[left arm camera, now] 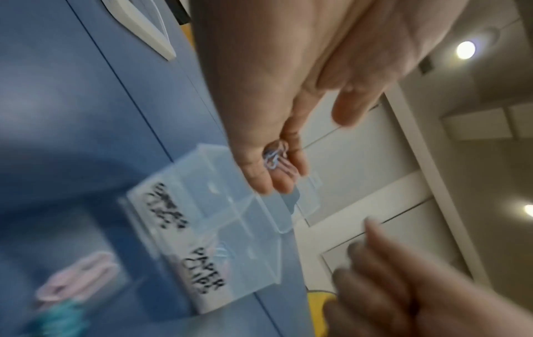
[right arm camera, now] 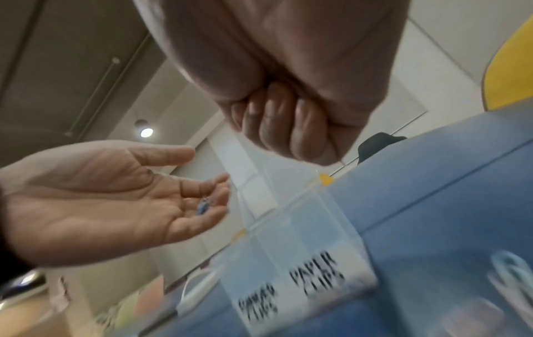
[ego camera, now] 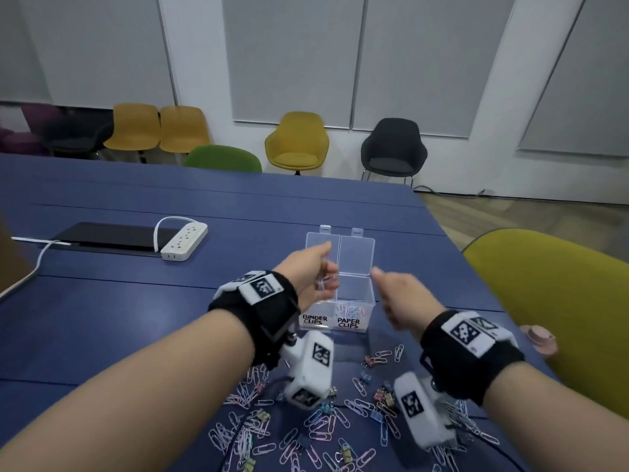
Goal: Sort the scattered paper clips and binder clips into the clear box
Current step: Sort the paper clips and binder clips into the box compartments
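The clear box (ego camera: 354,291) stands open on the blue table, with two compartments labelled BINDER CLIPS and PAPER CLIPS; several pastel paper clips (ego camera: 350,310) lie in the right one. My left hand (ego camera: 316,270) hovers palm-up over the box's left side, and a few paper clips (left arm camera: 275,157) rest loosely on its fingers (right arm camera: 213,205). My right hand (ego camera: 398,294) is just right of the box, its fingers (right arm camera: 288,127) curled into the palm with nothing visible in them. Many scattered paper clips and binder clips (ego camera: 323,427) lie on the table in front of the box.
A white power strip (ego camera: 185,241) and a black tablet (ego camera: 112,238) lie at the left of the table (ego camera: 136,318). A yellow-green chair (ego camera: 551,301) stands close on the right, with a pink object (ego camera: 541,337) at the table edge.
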`<state>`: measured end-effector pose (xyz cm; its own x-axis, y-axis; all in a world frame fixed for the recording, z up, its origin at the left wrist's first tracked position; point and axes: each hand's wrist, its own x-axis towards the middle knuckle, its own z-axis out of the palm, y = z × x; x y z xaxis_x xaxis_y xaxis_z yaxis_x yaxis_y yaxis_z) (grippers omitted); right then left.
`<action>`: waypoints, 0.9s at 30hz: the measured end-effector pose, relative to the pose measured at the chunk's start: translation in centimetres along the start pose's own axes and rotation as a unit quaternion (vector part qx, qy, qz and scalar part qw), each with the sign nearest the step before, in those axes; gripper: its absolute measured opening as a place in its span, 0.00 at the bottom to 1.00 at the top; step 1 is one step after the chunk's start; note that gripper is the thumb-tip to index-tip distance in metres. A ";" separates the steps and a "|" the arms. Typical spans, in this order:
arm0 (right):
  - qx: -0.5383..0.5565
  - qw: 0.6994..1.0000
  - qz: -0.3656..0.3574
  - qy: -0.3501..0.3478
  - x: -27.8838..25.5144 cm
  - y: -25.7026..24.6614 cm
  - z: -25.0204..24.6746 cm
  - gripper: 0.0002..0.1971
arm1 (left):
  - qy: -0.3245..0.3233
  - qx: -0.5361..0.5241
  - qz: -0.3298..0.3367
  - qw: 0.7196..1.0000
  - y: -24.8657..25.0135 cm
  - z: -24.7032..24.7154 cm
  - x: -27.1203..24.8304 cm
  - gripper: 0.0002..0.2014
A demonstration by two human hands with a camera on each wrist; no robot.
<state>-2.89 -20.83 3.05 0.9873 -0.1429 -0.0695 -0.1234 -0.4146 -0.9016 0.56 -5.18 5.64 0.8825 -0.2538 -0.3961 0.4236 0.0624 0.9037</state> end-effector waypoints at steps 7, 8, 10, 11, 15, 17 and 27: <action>0.194 0.973 -0.076 0.097 4.9 -2.8 0.7 0.24 | -0.053 -0.035 0.004 0.998 -0.2 1.2 2.6 0.41; 0.211 0.970 -0.077 0.094 5.4 -2.8 1.0 0.24 | -0.065 -0.031 0.005 0.997 -0.3 1.2 2.6 0.42; 0.248 0.963 -0.064 0.087 6.1 -2.5 1.8 0.23 | -0.060 -0.026 0.013 0.998 -0.3 1.2 2.5 0.44; 0.262 0.960 -0.056 0.085 6.3 -2.3 2.1 0.22 | -0.050 -0.025 0.019 0.998 -0.2 1.2 2.4 0.45; 0.283 0.958 -0.012 0.051 6.9 -1.7 2.8 0.24 | -0.043 -0.022 0.028 0.998 -0.3 0.8 2.5 0.49; 0.253 0.967 -0.001 0.030 6.6 -1.5 2.6 0.25 | -0.052 -0.004 0.030 0.998 -0.4 0.9 2.2 0.48; 0.006 0.997 -0.047 -0.053 3.0 -1.0 1.1 0.03 | -0.070 -0.053 0.069 0.994 -0.4 2.1 1.7 0.46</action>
<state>0.33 -19.84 3.24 0.9996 -0.0068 -0.0285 -0.0288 -0.4109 -0.9112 1.41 -7.67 4.96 0.9000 -0.3664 -0.2361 0.3260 0.2063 0.9226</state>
